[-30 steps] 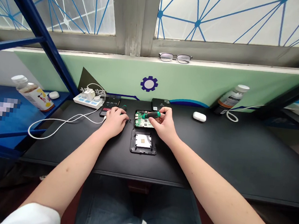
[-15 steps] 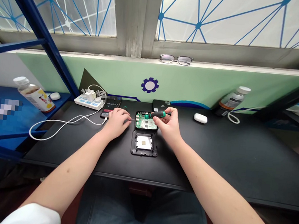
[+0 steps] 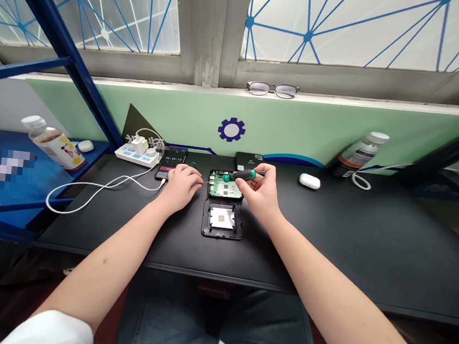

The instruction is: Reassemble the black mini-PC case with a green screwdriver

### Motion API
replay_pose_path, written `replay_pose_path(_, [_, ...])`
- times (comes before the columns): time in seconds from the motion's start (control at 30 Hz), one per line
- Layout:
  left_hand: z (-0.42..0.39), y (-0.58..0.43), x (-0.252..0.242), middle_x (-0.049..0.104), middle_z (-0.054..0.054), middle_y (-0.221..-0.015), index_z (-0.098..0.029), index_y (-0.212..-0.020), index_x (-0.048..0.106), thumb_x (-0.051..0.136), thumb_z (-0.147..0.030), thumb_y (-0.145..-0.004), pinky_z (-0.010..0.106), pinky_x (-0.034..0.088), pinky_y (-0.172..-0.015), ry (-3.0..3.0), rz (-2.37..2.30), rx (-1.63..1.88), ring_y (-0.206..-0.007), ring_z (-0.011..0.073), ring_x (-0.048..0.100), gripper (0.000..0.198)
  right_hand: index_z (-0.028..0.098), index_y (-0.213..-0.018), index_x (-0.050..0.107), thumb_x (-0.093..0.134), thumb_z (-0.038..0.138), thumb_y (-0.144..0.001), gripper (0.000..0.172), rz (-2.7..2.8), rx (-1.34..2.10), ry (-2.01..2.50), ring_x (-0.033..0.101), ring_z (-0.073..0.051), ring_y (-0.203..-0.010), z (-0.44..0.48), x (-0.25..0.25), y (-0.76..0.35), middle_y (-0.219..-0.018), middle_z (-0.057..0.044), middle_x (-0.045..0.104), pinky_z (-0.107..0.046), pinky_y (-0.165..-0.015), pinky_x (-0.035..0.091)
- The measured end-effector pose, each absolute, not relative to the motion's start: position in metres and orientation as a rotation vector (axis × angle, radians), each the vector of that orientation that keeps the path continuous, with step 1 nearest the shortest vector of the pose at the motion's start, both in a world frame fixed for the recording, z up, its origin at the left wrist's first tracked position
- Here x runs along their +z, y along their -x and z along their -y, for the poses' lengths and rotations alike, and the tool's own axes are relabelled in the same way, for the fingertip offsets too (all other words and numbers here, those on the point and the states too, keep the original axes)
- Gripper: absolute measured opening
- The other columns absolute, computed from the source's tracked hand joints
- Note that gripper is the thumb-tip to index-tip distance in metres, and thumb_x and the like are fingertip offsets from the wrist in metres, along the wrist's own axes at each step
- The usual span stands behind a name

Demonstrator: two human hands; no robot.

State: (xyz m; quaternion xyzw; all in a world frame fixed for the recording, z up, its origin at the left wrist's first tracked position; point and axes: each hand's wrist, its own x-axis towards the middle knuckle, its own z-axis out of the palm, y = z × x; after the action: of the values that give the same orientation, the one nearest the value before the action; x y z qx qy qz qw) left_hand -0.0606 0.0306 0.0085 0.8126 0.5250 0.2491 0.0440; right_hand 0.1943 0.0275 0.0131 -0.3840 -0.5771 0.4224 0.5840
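My right hand (image 3: 264,193) grips a screwdriver (image 3: 242,176) by its black and green handle, held almost level above an open black case with a green circuit board (image 3: 225,187). The thin shaft points left to the fingertips of my left hand (image 3: 181,186). The left fingers are curled together at the shaft's tip; whatever lies between them is too small to make out. Nearer to me on the desk is a black square cover (image 3: 204,229) with a white plate (image 3: 222,210) on its inner side.
Behind my left hand lies a phone (image 3: 172,158) with a white cable (image 3: 96,186) and a power strip (image 3: 135,154). A black box (image 3: 248,161), an earbud case (image 3: 309,181) and a bottle (image 3: 358,155) stand along the back. Glasses (image 3: 273,90) rest on the ledge.
The view has shifted very slightly. Both hands and the screwdriver keep practically the same position over the circuit board.
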Motion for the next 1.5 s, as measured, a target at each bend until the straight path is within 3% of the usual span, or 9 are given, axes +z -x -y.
replay_pose_path(0.23, [-0.023,0.051,0.006,0.076,0.006,-0.119,-0.024,-0.094,0.075,0.073,-0.016,-0.096,0.053,0.043,-0.106,-2.566,-1.275,0.711,-0.122,0.0299,0.053,0.008,0.032,-0.129,0.045,0.068,0.030,-0.097,0.040,1.647,0.484,0.746,0.065,-0.016,-0.073,-0.020,0.012,-0.196,-0.106,-0.003,0.077,-0.038,-0.071,0.055])
replay_pose_path(0.37, [-0.018,0.047,0.006,0.074,0.005,-0.116,-0.025,-0.092,0.075,0.073,-0.018,-0.096,0.050,0.046,-0.110,-2.544,-1.054,0.674,-0.120,0.0277,0.054,0.008,0.032,-0.149,0.044,0.063,0.024,-0.102,0.051,1.802,0.314,0.567,0.075,-0.023,-0.101,-0.013,0.015,-0.188,-0.128,-0.011,0.074,-0.041,-0.081,0.062])
replay_pose_path(0.5, [-0.016,0.046,0.004,0.073,0.006,-0.117,-0.026,-0.092,0.077,0.072,-0.019,-0.097,0.049,0.047,-0.112,-2.522,-1.020,0.623,-0.122,0.0280,0.054,0.009,0.034,-0.159,0.037,0.054,0.022,-0.107,0.056,1.887,0.431,0.424,0.074,-0.025,-0.124,-0.009,0.014,-0.178,-0.146,-0.013,0.066,-0.046,-0.099,0.066])
replay_pose_path(0.83, [-0.008,0.042,0.012,0.074,0.006,-0.112,-0.027,-0.095,0.078,0.066,-0.018,-0.098,0.048,0.049,-0.109,-2.572,-1.050,0.516,-0.118,0.0280,0.055,0.016,0.036,-0.155,0.045,0.055,0.029,-0.107,0.050,1.883,0.477,0.477,0.074,-0.022,-0.105,-0.016,0.011,-0.168,-0.127,-0.009,0.070,-0.043,-0.089,0.070])
replay_pose_path(1.13, [-0.007,0.043,0.009,0.074,0.006,-0.116,-0.026,-0.098,0.080,0.065,-0.015,-0.096,0.049,0.049,-0.110,-2.581,-1.058,0.568,-0.119,0.0282,0.054,0.018,0.036,-0.147,0.049,0.071,0.030,-0.099,0.054,1.806,0.393,0.510,0.062,-0.016,-0.082,-0.019,0.010,-0.161,-0.115,-0.006,0.060,-0.031,-0.064,0.061])
replay_pose_path(1.2, [-0.007,0.044,0.012,0.074,0.006,-0.111,-0.026,-0.095,0.079,0.065,-0.018,-0.097,0.048,0.049,-0.109,-2.601,-1.058,0.585,-0.117,0.0280,0.055,0.015,0.035,-0.147,0.050,0.067,0.035,-0.102,0.048,1.809,0.418,0.535,0.063,-0.016,-0.081,-0.017,0.011,-0.163,-0.120,-0.008,0.063,-0.034,-0.067,0.062])
replay_pose_path(1.37, [-0.014,0.054,0.019,0.075,0.008,-0.115,-0.025,-0.100,0.079,0.059,-0.022,-0.102,0.051,0.046,-0.109,-2.609,-1.246,0.652,-0.120,0.0285,0.055,0.020,0.032,-0.147,0.053,0.042,0.035,-0.112,0.037,1.804,0.518,0.571,0.071,-0.024,-0.107,-0.008,0.021,-0.170,-0.125,-0.010,0.071,-0.047,-0.093,0.063])
replay_pose_path(1.5, [-0.024,0.060,0.015,0.075,0.011,-0.118,-0.024,-0.102,0.079,0.060,-0.022,-0.101,0.054,0.047,-0.102,-2.530,-1.646,0.708,-0.122,0.0331,0.054,0.019,0.033,-0.132,0.059,0.062,0.034,-0.104,0.028,1.749,0.374,0.532,0.066,-0.021,-0.092,-0.010,0.024,-0.171,-0.110,-0.007,0.070,-0.041,-0.078,0.060])
